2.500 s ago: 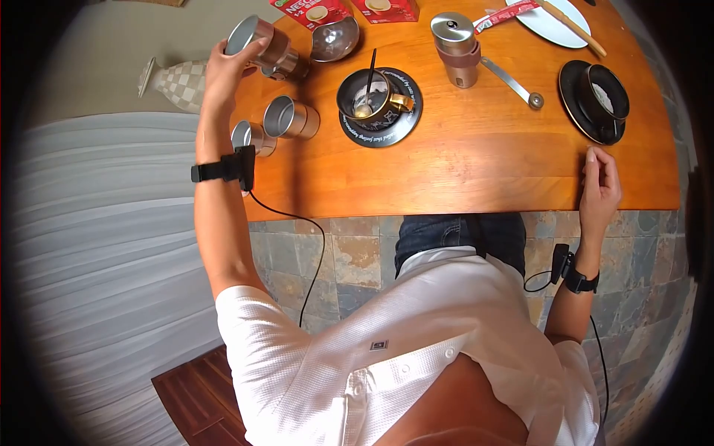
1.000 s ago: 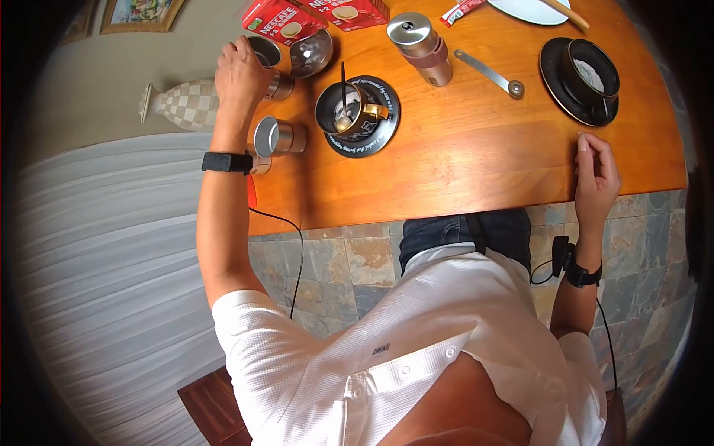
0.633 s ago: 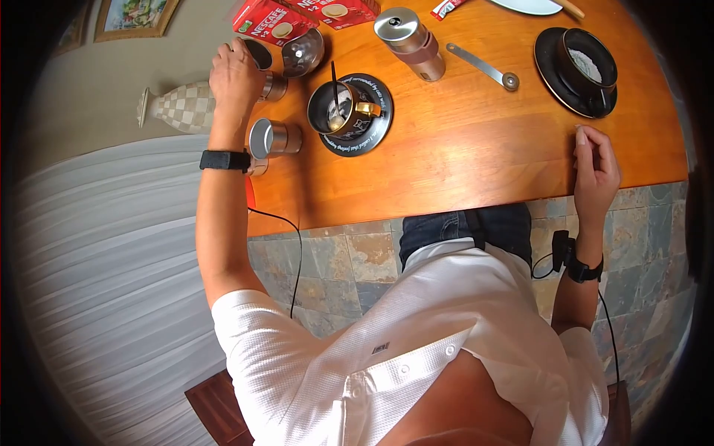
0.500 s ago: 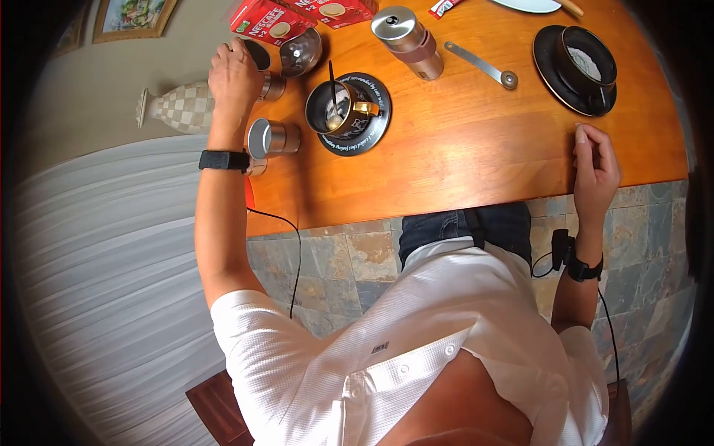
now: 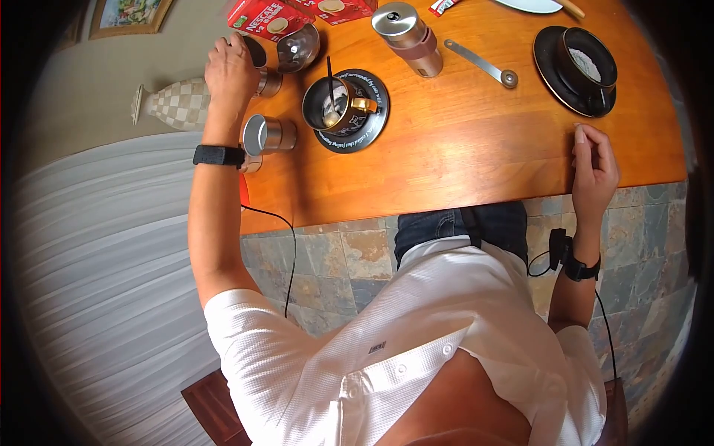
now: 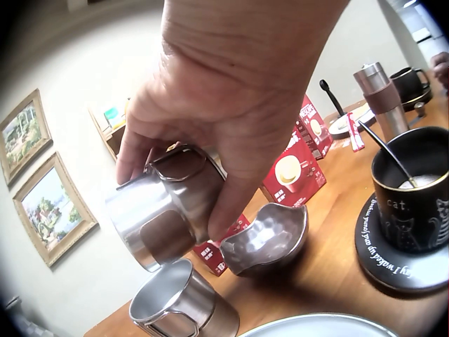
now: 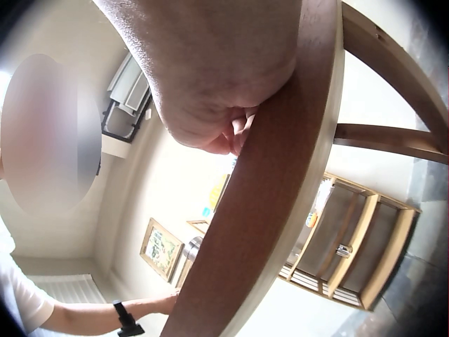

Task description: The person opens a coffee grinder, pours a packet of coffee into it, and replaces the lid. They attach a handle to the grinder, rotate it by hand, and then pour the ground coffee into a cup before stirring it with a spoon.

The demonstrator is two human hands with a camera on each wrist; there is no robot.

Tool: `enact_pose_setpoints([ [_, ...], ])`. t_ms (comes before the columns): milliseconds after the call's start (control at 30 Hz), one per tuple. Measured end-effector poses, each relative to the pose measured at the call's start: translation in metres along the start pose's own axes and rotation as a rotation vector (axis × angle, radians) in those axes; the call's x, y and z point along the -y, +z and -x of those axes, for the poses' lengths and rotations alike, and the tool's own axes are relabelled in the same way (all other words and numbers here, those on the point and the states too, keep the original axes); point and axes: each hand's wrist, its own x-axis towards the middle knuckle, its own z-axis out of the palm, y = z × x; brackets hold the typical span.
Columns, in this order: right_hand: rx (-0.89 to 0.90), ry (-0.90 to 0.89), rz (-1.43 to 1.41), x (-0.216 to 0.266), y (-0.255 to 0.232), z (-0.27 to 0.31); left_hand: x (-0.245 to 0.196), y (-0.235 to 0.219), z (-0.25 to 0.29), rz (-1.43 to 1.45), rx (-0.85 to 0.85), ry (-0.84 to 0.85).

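In the left wrist view my left hand (image 6: 217,105) grips a steel cup (image 6: 165,210) from above, fingers and thumb around its sides. The cup is tilted over another steel cup (image 6: 186,305) on the table. A dark wavy-rimmed bowl (image 6: 270,242) stands beside them. In the head view my left hand (image 5: 229,74) hides most of the gripped cup. My right hand (image 5: 595,165) rests at the table's edge, fingers loosely curled and holding nothing, near a black cup (image 5: 587,63) with white powder inside.
A black cup (image 5: 327,108) with a spoon stands on a dark saucer (image 5: 372,134). Near it are another steel cup (image 5: 271,135), a steel grinder (image 5: 409,41), a measuring spoon (image 5: 480,62) and red boxes (image 5: 271,21). A checkered vase (image 5: 178,105) lies left of the table.
My left hand has moved its cup, which was held upright-looking and farther from the bowl, closer beside it, with the hand now over it. My right hand has stayed at the table's edge.
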Motion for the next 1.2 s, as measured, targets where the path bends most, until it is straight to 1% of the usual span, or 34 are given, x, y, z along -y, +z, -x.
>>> enact_pose_setpoints([
  [133,0.0,-0.008,-0.001,0.001,0.0,0.0,0.005,-0.002,-0.001,-0.005,0.013,-0.009],
  [233,-0.012,-0.028,-0.026,0.0,0.001,0.0,0.015,-0.007,0.001,0.056,0.02,-0.077],
  [267,-0.006,-0.035,-0.029,0.0,0.001,0.0,0.022,-0.012,0.002,0.113,0.027,-0.135],
  [333,0.002,0.021,-0.04,0.0,0.001,0.0,0.045,-0.012,0.005,0.192,0.042,-0.249],
  [367,0.011,0.014,-0.042,-0.001,0.002,0.0,0.059,-0.009,0.01,0.19,0.045,-0.26],
  [433,-0.002,0.032,-0.076,-0.003,0.004,0.0,0.09,-0.003,0.019,0.331,-0.012,-0.405],
  [467,0.008,0.025,-0.059,-0.003,0.003,0.0,0.117,0.006,0.018,0.438,0.101,-0.456],
  [500,0.013,0.019,-0.061,-0.003,0.004,0.0,0.125,0.01,0.025,0.436,0.1,-0.465],
  [567,0.014,0.044,-0.034,-0.004,0.004,0.0,0.139,0.019,0.042,0.566,0.095,-0.667],
  [600,0.007,0.041,-0.027,-0.004,0.005,0.0,0.149,0.02,0.045,0.721,0.243,-0.648],
  [633,0.009,0.032,-0.027,-0.004,0.006,-0.001,0.156,0.032,0.053,0.723,0.237,-0.655],
  [667,0.008,0.041,-0.019,-0.004,0.006,-0.001,0.161,0.056,0.064,0.77,0.192,-0.73],
  [700,0.006,0.051,-0.01,-0.003,0.006,-0.001,0.154,0.054,0.068,0.817,0.146,-0.803],
  [733,0.004,0.041,-0.009,-0.004,0.006,-0.001,0.147,0.051,0.075,0.924,0.202,-0.855],
  [767,0.001,0.048,-0.001,-0.004,0.007,-0.001,0.149,0.058,0.078,0.929,0.195,-0.859],
  [833,-0.005,0.047,0.006,-0.006,0.008,-0.002,0.152,0.079,0.083,0.97,0.37,-0.893],
  [867,-0.003,0.056,0.017,-0.007,0.008,-0.002,0.149,0.082,0.085,1.004,0.4,-0.864],
  [900,-0.001,0.066,0.029,-0.008,0.008,-0.002,0.152,0.092,0.085,1.008,0.395,-0.868],
  [933,0.0,0.061,0.03,-0.008,0.008,-0.002,0.154,0.105,0.083,1.041,0.486,-0.834],
  [967,-0.002,0.051,0.048,-0.009,0.008,-0.003,0.152,0.107,0.08,1.072,0.576,-0.797],
  [1000,-0.004,0.043,0.067,-0.009,0.008,-0.003,0.146,0.11,0.083,1.091,0.506,-0.796],
  [1033,-0.004,0.042,0.069,-0.009,0.008,-0.003,0.144,0.112,0.082,1.094,0.506,-0.796],
  [1100,-0.011,0.048,0.065,-0.009,0.009,-0.003,0.142,0.119,0.08,1.048,0.579,-0.78],
  [1133,-0.011,0.047,0.068,-0.008,0.009,-0.003,0.141,0.122,0.078,1.05,0.58,-0.78],
  [1200,-0.016,0.042,0.074,-0.008,0.009,-0.003,0.14,0.135,0.075,0.947,0.629,-0.771],
])
